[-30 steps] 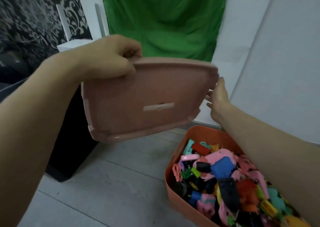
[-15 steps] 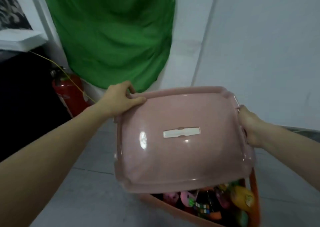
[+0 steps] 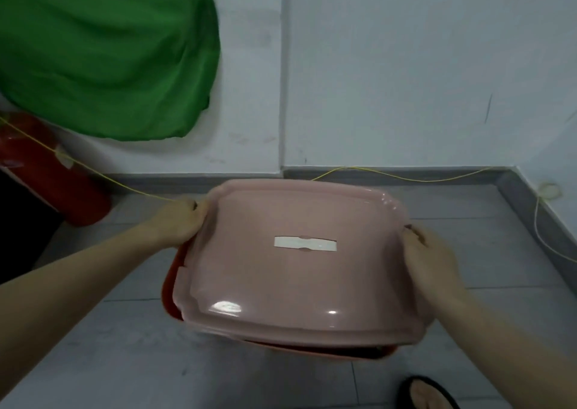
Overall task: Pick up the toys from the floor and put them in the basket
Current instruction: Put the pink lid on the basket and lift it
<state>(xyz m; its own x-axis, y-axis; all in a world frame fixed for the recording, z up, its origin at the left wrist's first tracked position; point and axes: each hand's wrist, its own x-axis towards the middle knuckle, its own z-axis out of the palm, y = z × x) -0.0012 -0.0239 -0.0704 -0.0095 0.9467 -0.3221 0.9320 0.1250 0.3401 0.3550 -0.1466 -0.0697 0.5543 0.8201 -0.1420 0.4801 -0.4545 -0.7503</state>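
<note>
Closing up is the step I judge to be in hand: my left hand grips the pink lid at its far-left corner and my right hand curls round its right edge. The lid sits skewed over the orange basket on the floor, near edge not seated. Toys are hidden beneath; next I'd square the lid and press down.

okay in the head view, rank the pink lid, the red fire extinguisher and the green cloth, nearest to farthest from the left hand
1. Pink lid: gripped by the left hand at its left edge.
2. Red fire extinguisher: on the floor, farther left.
3. Green cloth: hanging on the wall above.
</note>
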